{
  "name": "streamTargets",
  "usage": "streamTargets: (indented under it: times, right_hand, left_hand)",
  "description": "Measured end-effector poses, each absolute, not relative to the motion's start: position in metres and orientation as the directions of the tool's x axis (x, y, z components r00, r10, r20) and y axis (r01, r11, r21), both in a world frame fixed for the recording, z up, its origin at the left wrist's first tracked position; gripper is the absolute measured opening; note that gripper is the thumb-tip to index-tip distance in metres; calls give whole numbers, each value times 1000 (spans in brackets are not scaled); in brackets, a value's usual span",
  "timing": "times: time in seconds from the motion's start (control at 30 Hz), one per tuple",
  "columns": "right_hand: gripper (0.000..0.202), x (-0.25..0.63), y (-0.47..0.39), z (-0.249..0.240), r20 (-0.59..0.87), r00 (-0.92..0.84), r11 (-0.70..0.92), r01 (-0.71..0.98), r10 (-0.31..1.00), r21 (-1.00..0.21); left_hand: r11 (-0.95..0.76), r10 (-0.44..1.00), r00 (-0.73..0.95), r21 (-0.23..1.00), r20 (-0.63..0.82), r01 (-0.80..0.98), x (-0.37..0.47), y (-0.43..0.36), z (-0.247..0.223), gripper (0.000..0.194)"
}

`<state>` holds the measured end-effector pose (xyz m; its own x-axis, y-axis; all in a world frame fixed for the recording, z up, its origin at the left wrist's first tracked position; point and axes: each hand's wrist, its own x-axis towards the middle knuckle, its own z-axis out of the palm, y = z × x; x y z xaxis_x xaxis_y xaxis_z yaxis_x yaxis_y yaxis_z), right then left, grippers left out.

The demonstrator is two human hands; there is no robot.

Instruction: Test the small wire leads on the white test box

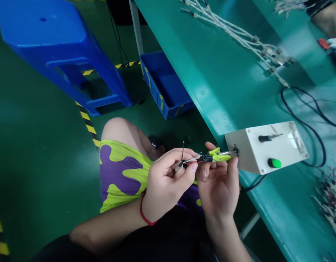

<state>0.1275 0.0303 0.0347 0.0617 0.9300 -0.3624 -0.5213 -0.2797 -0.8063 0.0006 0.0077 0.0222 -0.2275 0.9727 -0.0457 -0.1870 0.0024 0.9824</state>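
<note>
My left hand [170,176], with a red cord at its wrist, is closed in a pinch on a cable end with thin black, red, green and white wires [187,162]. The wires run right to a yellow-green clip [219,155], joined to a metal shaft that sticks out of a white box [266,145]. Palm up, my right hand [218,189] lies just under the clip, its fingers and thumb apart around it. Whether its fingertips touch the clip cannot be told.
The box, with a green knob [276,163], stands at the edge of the green table [208,72]. White cables [239,36] lie farther back, and a wire bundle [331,200] at right. A blue bin [168,109] and blue stool [48,25] stand on the floor.
</note>
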Motion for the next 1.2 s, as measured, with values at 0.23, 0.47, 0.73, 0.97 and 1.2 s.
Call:
streamTargets:
  times: [0.23, 0.47, 0.73, 0.97, 1.2]
  right_hand:
    - [46, 126, 34, 21, -331, 138, -206, -550, 934, -810]
    - [37, 130, 37, 15, -313, 157, -181, -547, 937, -817]
    - [38, 130, 37, 15, -309, 157, -186, -523, 938, -832]
    - [40, 131, 34, 15, -313, 147, -191, -533, 938, -824]
    - [49, 131, 36, 18, -313, 133, -206, -511, 940, -835]
  left_hand:
    - [-28, 980, -201, 988, -4, -153, -1, 14, 23, 5]
    - [-72, 984, -171, 994, 58, -79, -1, 17, 21, 11]
    - [-120, 976, -187, 993, 116, -10, 1, 18, 20, 16]
    - [-107, 977, -188, 994, 105, -1, 1, 18, 21, 17]
    - [-111, 979, -177, 993, 104, -29, 2, 18, 20, 16]
